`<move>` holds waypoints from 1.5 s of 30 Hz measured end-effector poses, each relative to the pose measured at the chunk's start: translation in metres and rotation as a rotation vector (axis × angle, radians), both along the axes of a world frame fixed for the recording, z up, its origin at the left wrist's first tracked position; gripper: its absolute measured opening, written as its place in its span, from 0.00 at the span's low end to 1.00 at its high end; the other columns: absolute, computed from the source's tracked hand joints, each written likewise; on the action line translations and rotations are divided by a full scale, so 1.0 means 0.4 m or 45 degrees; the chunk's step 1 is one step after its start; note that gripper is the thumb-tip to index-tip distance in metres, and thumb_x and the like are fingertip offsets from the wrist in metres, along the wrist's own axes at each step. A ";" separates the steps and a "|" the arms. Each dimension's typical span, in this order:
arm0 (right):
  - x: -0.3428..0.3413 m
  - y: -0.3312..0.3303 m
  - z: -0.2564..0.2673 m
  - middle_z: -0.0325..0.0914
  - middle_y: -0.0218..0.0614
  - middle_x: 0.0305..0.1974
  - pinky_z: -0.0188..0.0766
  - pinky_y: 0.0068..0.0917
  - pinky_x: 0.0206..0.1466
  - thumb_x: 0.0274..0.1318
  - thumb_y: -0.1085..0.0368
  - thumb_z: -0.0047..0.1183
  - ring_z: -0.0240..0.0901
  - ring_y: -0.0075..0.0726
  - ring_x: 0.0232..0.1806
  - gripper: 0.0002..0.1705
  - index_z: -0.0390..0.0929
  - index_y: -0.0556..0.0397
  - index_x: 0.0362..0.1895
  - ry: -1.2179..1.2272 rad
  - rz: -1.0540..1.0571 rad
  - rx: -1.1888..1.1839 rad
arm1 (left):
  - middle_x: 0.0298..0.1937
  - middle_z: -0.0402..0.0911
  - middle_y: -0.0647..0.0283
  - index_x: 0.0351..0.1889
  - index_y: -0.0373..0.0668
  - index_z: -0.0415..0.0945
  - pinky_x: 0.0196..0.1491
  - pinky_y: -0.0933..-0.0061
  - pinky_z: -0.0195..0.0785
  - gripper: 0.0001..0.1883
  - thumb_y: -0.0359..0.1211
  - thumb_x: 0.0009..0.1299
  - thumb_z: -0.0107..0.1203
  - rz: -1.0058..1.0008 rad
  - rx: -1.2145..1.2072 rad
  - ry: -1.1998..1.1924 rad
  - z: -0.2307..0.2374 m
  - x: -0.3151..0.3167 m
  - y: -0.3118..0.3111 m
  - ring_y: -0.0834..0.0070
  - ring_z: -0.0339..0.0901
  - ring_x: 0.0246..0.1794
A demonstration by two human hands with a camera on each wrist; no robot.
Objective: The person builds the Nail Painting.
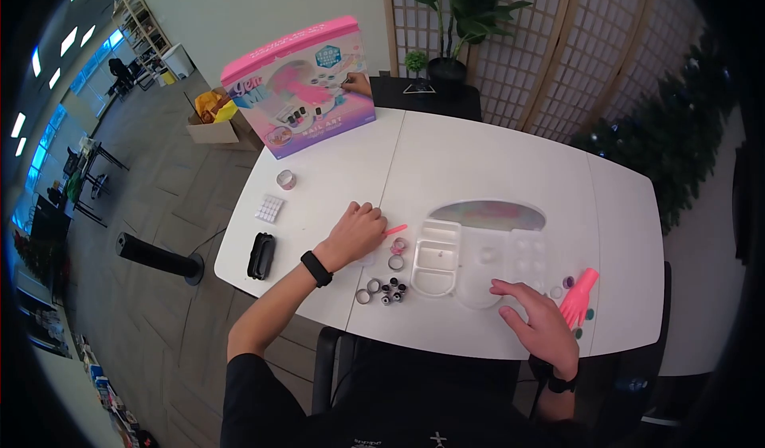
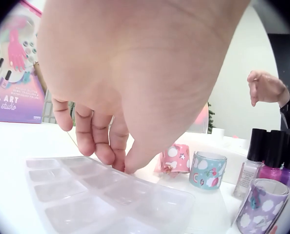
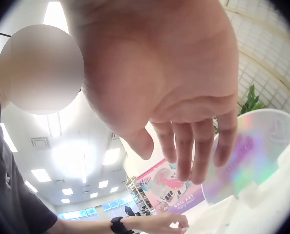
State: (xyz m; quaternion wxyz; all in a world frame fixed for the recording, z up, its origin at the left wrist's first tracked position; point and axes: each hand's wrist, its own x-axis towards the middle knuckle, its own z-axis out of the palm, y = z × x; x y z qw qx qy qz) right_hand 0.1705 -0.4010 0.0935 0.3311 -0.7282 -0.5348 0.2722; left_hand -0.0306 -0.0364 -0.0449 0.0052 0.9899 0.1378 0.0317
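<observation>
Slim pink stick (image 1: 396, 230): there at ten o'clock of the white moulded plastic station (image 1: 476, 290), right beside the left grip (image 1: 357, 233).
Left grip: thumb and fingertips together; can't tell whether they're clamped on the stick.
Right grip (image 1: 542, 316): fingers apart, nothing held, over the station's four o'clock side, perhaps there to steady it.
Black-capped polish bottles (image 1: 393, 291): bunched at eight o'clock, likely for easy left-hand reach.

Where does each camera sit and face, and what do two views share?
Head: worn there, facing forward, down at the table; left hand, right hand, shirt show.
Left wrist: worn there, facing fingers, clear tray; both hands show.
Right wrist: worn there, facing fingers, ceiling lights; both hands, shirt show.
Wrist views share the pink box.
</observation>
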 end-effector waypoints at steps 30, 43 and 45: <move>-0.022 0.267 -0.221 0.89 0.36 0.35 0.73 0.26 0.31 0.85 0.63 0.52 0.85 0.26 0.32 0.12 0.80 0.59 0.56 0.523 -0.302 0.035 | 0.41 0.79 0.64 0.44 0.44 0.83 0.56 0.61 0.72 0.07 0.34 0.75 0.68 -0.369 -0.178 -0.279 0.169 0.088 -0.152 0.66 0.81 0.45; -0.006 0.268 -0.210 0.88 0.39 0.31 0.77 0.29 0.34 0.82 0.63 0.57 0.84 0.30 0.27 0.16 0.80 0.57 0.64 0.532 -0.380 0.052 | 0.39 0.84 0.63 0.43 0.43 0.87 0.54 0.58 0.73 0.06 0.35 0.76 0.69 -0.241 -0.547 -0.278 0.178 0.123 -0.124 0.61 0.83 0.43; -0.005 0.264 -0.196 0.88 0.39 0.31 0.77 0.30 0.34 0.81 0.62 0.57 0.84 0.31 0.27 0.19 0.78 0.57 0.68 0.496 -0.377 0.001 | 0.39 0.84 0.64 0.43 0.43 0.87 0.55 0.59 0.73 0.06 0.34 0.76 0.69 -0.203 -0.489 -0.273 0.175 0.127 -0.118 0.61 0.83 0.42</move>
